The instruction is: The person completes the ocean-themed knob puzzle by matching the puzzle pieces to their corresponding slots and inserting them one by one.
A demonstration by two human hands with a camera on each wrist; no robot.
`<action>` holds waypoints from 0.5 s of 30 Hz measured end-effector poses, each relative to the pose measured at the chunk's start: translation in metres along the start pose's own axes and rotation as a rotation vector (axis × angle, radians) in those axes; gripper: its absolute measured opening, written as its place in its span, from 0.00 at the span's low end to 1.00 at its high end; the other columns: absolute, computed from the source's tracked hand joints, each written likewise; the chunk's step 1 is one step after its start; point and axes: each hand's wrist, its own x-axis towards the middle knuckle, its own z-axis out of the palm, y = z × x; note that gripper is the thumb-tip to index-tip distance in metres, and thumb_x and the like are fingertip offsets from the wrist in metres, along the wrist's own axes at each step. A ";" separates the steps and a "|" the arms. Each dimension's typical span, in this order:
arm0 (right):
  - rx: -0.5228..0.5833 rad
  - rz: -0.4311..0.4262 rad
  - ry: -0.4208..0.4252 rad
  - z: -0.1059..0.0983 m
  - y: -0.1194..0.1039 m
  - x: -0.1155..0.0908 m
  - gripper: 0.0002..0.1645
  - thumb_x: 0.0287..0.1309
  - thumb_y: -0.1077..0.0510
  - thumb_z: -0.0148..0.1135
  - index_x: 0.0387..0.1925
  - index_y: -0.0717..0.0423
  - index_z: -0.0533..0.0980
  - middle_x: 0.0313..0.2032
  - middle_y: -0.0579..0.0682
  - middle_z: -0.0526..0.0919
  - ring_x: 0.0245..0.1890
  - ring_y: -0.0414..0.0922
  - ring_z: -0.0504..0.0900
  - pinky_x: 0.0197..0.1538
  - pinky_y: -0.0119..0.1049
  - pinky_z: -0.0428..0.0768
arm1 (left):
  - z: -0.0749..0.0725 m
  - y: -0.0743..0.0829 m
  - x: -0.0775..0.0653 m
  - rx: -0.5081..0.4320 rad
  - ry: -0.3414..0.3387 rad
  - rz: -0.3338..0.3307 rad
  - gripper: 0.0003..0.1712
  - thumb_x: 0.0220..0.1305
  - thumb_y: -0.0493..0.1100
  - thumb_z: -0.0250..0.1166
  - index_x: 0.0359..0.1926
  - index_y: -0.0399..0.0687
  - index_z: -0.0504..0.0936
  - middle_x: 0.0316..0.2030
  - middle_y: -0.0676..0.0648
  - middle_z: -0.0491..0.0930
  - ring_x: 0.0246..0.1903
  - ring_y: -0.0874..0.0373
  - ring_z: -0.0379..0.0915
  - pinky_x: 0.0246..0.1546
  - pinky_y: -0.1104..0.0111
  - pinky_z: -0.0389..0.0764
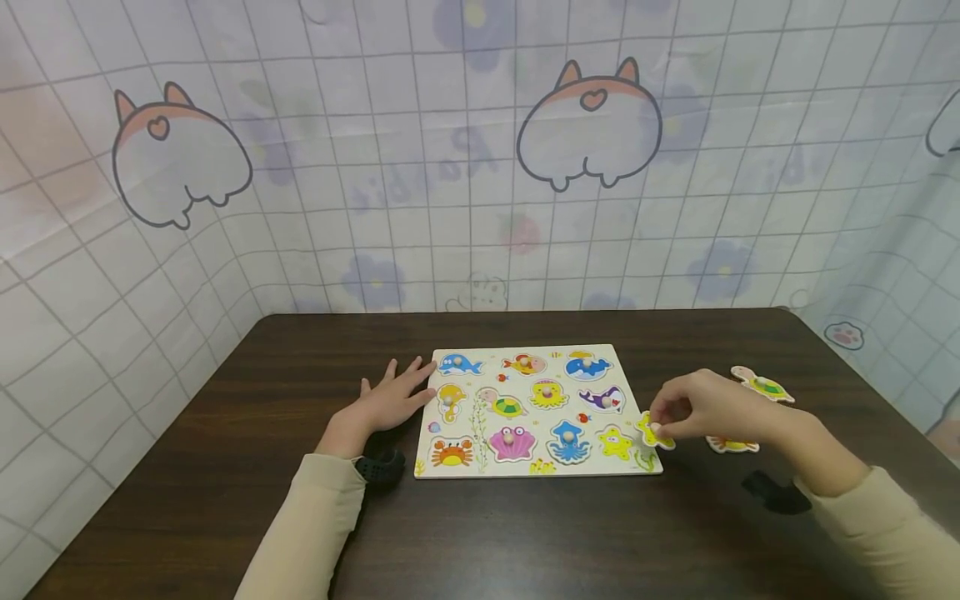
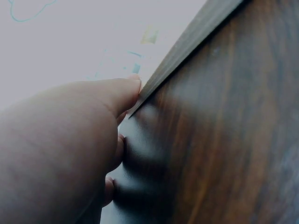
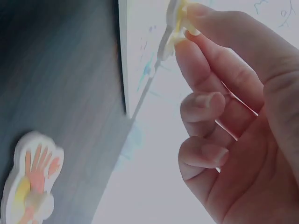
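Note:
A white peg puzzle board [image 1: 480, 467] printed with sea animals lies on the table. My left hand [image 1: 389, 400] rests at its left edge with fingers spread, and the left wrist view shows the thumb [image 2: 124, 93] touching that edge. Over the board's lower right corner, my right hand [image 1: 701, 406] pinches a yellow starfish piece [image 1: 649, 428] between thumb and fingers. In the right wrist view the starfish piece [image 3: 174, 23] is tilted, partly cut off by the frame. Just left of it, the starfish spot [image 1: 616, 442] on the board shows no knob, nor does the turtle spot [image 1: 507, 406].
Right of the board lie a turtle piece [image 1: 762, 385] and an orange-and-yellow piece [image 1: 733, 446], partly behind the right forearm. Several knobbed pieces sit in the board, among them a squid [image 1: 568, 450] and a crab [image 1: 452, 452]. A patterned curtain [image 1: 420, 233] surrounds the dark table [image 1: 480, 533].

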 end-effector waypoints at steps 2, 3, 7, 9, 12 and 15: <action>-0.014 -0.008 0.007 0.002 -0.003 0.003 0.06 0.57 0.55 0.77 0.35 0.49 0.86 0.31 0.34 0.82 0.28 0.33 0.76 0.33 0.30 0.80 | 0.000 0.000 -0.001 -0.005 0.002 0.001 0.37 0.81 0.58 0.50 0.83 0.55 0.51 0.81 0.41 0.42 0.78 0.34 0.23 0.65 0.27 0.24; -0.018 -0.009 0.008 0.004 -0.005 0.005 0.07 0.57 0.55 0.77 0.35 0.49 0.86 0.31 0.34 0.82 0.28 0.33 0.75 0.33 0.30 0.80 | 0.000 0.001 -0.001 -0.005 0.004 0.001 0.37 0.81 0.58 0.50 0.83 0.55 0.52 0.81 0.41 0.42 0.78 0.33 0.23 0.65 0.27 0.24; -0.043 -0.005 0.010 0.009 -0.009 0.011 0.07 0.56 0.53 0.78 0.34 0.48 0.86 0.31 0.34 0.81 0.28 0.33 0.75 0.33 0.31 0.79 | 0.000 0.001 -0.001 -0.002 0.003 0.003 0.37 0.81 0.58 0.50 0.83 0.55 0.52 0.81 0.41 0.42 0.78 0.33 0.23 0.65 0.27 0.24; -0.047 0.000 0.008 0.011 -0.010 0.013 0.07 0.56 0.53 0.78 0.34 0.47 0.86 0.30 0.34 0.81 0.28 0.33 0.74 0.33 0.31 0.78 | 0.000 0.000 0.000 0.002 0.002 0.002 0.37 0.81 0.58 0.50 0.83 0.55 0.51 0.81 0.41 0.42 0.78 0.34 0.23 0.65 0.27 0.24; -0.047 0.000 0.002 0.015 -0.012 0.018 0.07 0.55 0.53 0.78 0.33 0.47 0.86 0.29 0.34 0.80 0.27 0.33 0.73 0.32 0.31 0.77 | 0.000 -0.001 0.001 0.003 -0.001 0.000 0.37 0.81 0.58 0.50 0.83 0.55 0.51 0.81 0.41 0.41 0.78 0.34 0.23 0.65 0.27 0.24; -0.044 -0.004 -0.011 0.017 -0.015 0.021 0.06 0.56 0.54 0.78 0.33 0.47 0.86 0.28 0.34 0.79 0.26 0.33 0.73 0.30 0.30 0.76 | 0.001 -0.001 0.001 0.000 -0.001 0.001 0.37 0.81 0.58 0.49 0.83 0.55 0.51 0.81 0.41 0.42 0.78 0.34 0.23 0.65 0.27 0.24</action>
